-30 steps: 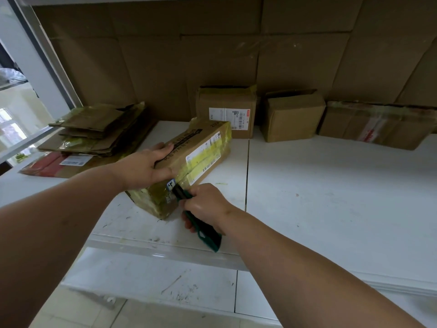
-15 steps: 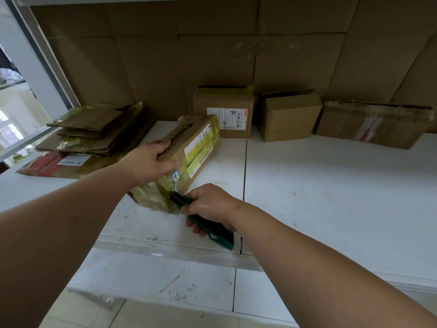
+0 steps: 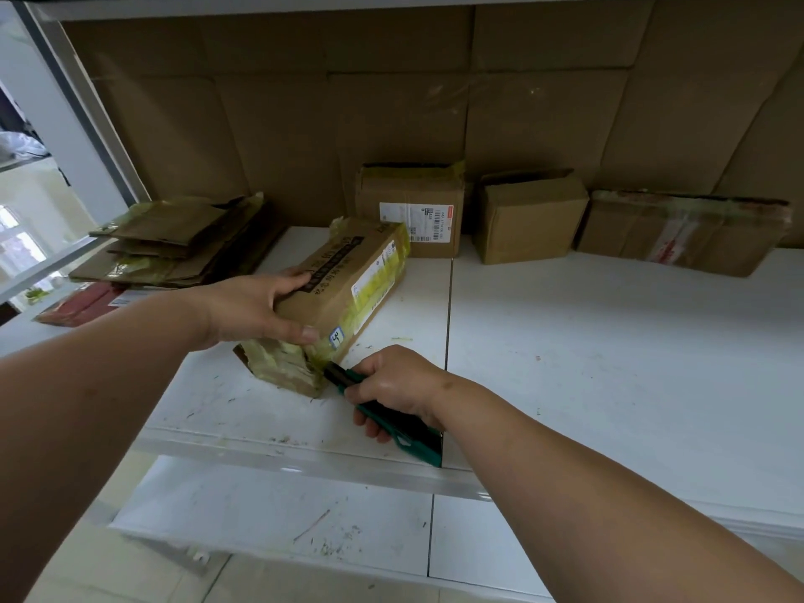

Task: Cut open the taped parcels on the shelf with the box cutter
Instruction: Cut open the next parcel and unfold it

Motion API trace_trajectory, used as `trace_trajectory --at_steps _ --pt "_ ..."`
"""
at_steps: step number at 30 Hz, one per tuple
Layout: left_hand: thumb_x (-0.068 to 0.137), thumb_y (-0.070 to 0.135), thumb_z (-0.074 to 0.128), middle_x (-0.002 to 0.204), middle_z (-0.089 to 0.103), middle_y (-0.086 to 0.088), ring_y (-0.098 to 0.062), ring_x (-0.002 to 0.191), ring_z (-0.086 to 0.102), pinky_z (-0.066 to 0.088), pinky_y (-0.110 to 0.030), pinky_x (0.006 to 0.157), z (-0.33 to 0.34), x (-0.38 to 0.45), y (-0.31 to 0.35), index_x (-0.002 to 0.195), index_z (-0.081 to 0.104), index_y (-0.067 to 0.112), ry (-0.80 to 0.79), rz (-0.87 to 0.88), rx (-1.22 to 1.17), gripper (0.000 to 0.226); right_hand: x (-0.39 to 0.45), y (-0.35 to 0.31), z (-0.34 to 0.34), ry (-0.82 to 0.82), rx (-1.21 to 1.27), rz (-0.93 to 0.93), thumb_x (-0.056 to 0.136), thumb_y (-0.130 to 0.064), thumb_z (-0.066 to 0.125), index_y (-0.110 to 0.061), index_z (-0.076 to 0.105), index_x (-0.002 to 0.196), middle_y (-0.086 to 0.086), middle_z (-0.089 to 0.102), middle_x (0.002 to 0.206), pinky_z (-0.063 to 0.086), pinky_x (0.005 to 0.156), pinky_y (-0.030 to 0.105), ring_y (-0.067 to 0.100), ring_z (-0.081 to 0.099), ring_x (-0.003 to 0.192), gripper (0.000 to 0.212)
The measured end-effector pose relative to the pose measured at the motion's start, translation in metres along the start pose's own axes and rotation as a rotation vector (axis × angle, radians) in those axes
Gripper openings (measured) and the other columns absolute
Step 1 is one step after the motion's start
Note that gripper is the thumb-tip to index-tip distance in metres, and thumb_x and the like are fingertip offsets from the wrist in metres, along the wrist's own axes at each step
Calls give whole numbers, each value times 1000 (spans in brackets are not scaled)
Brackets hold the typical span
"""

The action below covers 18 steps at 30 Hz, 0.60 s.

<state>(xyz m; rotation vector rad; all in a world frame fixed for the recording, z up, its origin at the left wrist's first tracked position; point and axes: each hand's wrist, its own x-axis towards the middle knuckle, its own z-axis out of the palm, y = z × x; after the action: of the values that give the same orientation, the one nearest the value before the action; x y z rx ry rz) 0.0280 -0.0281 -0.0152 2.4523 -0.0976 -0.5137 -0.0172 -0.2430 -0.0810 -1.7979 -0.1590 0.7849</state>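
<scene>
A long cardboard parcel (image 3: 348, 289) wrapped in yellowish tape lies on the white shelf (image 3: 587, 363), its near end pointing at me. My left hand (image 3: 256, 311) grips its near top, thumb on the right side and fingers over the left edge. My right hand (image 3: 391, 385) holds a green box cutter (image 3: 413, 433), whose tip touches the taped near end of the parcel at its lower right corner. The blade itself is too small to make out.
Against the cardboard back wall stand a labelled box (image 3: 409, 211), a plain box (image 3: 528, 215) and a flat taped parcel (image 3: 683, 232). A stack of flattened cartons (image 3: 174, 241) over a red packet (image 3: 82, 302) lies at the left. A lower shelf (image 3: 283, 515) shows below.
The parcel has been turned and laid flatter, its top now facing up. My left hand shifted with it, and the cutter tip dropped from the side label to the lower near corner.
</scene>
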Motion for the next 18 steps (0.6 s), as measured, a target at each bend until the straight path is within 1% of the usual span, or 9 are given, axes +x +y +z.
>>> trace_trajectory --at_steps 2,5,8,10,12,13,14,16,18 --pt "58 55 79 161 14 16 -12 143 22 28 -24 104 2 -1 0 154 21 33 42 15 59 114 -2 1 1 0 11 1 95 -3 56 4 62 106 15 63 70 51 44 24 17 60 45 15" --pt "55 59 77 161 15 14 -12 143 22 28 -25 105 4 -3 0 154 22 31 77 31 93 117 -7 2 1 -3 15 11 96 -4 55 3 62 109 14 64 70 52 46 25 17 61 47 16" --pt "56 66 72 161 17 10 -14 143 26 30 -27 109 9 -3 1 155 23 26 124 30 116 117 -13 1 2 -118 -69 35 95 -4 57 2 62 118 12 65 69 53 48 26 18 61 47 24" --pt "64 70 66 161 19 5 -17 142 30 32 -31 111 15 -3 4 155 23 21 201 22 172 112 -16 0 7 -185 -125 30 95 -6 58 -1 61 121 10 67 69 54 52 28 18 62 50 27" --pt "72 69 62 161 22 1 -20 141 32 34 -33 110 21 -3 8 155 22 18 257 14 220 105 -17 1 3 -105 -105 7 94 -8 58 -1 64 111 9 68 68 54 62 36 20 63 53 20" --pt "75 69 60 161 21 0 -21 141 32 34 -34 110 23 -2 10 155 22 17 263 2 226 103 -18 3 -3 -49 -95 -3 94 -8 57 -3 65 104 9 68 68 53 64 38 21 63 53 14" --pt "77 69 59 161 20 0 -22 141 31 34 -34 109 25 -2 11 156 20 18 258 -18 223 101 -19 4 -10 -3 -78 -7 94 -8 56 -4 65 97 9 68 67 54 62 36 22 63 52 10" --pt "81 67 57 162 16 2 -23 141 31 34 -35 108 25 -3 12 156 15 20 218 -59 193 98 -26 7 -22 78 4 -9 95 -5 53 -7 61 92 13 67 69 53 51 28 23 62 50 9" --pt "84 59 62 163 10 6 -22 140 30 34 -35 107 24 -3 15 157 10 23 150 -86 106 96 -31 11 -28 157 67 -37 95 -6 51 -12 61 91 19 67 77 52 50 28 27 63 54 12"
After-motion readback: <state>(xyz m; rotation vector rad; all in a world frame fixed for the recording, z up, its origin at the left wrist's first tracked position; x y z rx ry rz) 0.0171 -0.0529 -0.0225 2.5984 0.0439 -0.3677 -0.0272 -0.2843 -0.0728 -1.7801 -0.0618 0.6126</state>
